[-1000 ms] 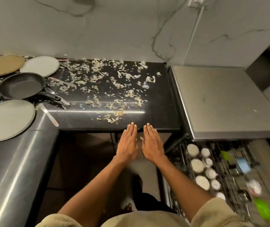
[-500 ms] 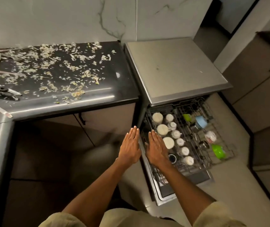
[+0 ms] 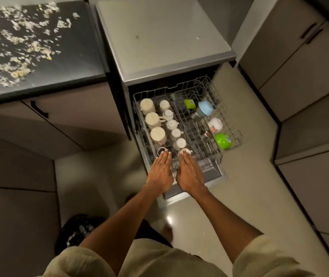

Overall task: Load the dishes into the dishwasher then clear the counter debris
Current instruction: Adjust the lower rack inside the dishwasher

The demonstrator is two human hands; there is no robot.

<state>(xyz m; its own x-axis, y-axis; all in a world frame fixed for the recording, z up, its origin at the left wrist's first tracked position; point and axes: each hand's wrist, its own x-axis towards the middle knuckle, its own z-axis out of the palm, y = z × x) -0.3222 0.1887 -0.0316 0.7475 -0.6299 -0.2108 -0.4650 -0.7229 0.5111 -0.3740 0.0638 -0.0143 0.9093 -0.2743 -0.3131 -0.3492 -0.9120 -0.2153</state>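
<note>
Both flat hands, left hand (image 3: 160, 172) and right hand (image 3: 189, 174), hover over the dishwasher rack (image 3: 197, 124)

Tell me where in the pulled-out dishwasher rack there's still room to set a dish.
Free: the middle tine rows of the rack, between the white cups on the left and the coloured cups on the right. Crowded: the left side, two full columns of cups. Both hands, left hand and right hand, hover flat over the near edge.

The person wears a pale beige top with loose, crumpled short sleeves: the left sleeve (image 3: 75, 262) and the right sleeve (image 3: 267, 260) end above the elbows. Both forearms are bare, and the left hand (image 3: 160, 172) and right hand (image 3: 190, 174) carry no rings, watch or gloves.
</note>
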